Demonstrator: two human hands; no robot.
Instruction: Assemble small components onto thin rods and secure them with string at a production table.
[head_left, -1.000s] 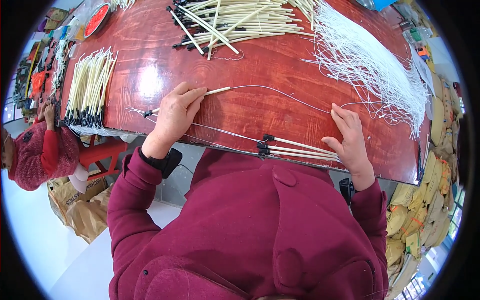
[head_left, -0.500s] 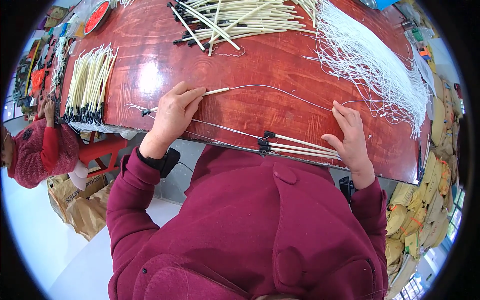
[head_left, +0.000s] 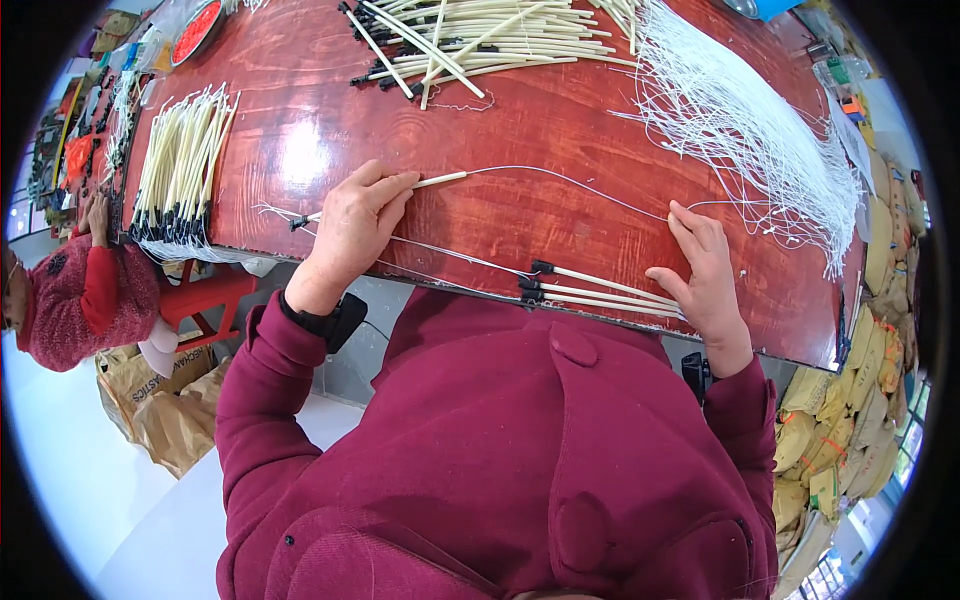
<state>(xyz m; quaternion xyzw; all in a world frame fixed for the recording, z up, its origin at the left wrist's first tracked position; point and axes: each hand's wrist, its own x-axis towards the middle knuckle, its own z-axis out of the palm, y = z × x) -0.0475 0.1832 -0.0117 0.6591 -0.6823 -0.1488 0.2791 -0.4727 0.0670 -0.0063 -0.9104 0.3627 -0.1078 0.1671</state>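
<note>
My left hand [head_left: 352, 225] is closed around a thin cream tube [head_left: 440, 180] lying low over the red table, its black end [head_left: 299, 223] poking out on the left. From the tube's right end a white string [head_left: 560, 176] curves across to my right hand [head_left: 703, 265]. That hand rests with fingers stretched and thumb apart, its fingertips touching the string against the tabletop. Between my hands, along the near edge, lie several cream tubes with black ends [head_left: 610, 287]. White strings [head_left: 455, 254] run from these toward the left hand. The palm hides the middle of the held tube.
A heap of cream tubes [head_left: 520, 40] lies at the far side. White strings [head_left: 750, 110] spread over the right. A row of tubes [head_left: 182, 165] lies at left, below a bowl of red bits [head_left: 197, 32]. Another person [head_left: 85, 290] sits left; sacks [head_left: 840, 400] are stacked right.
My left hand and the held tube sit very slightly farther right. The right hand keeps its place on the string.
</note>
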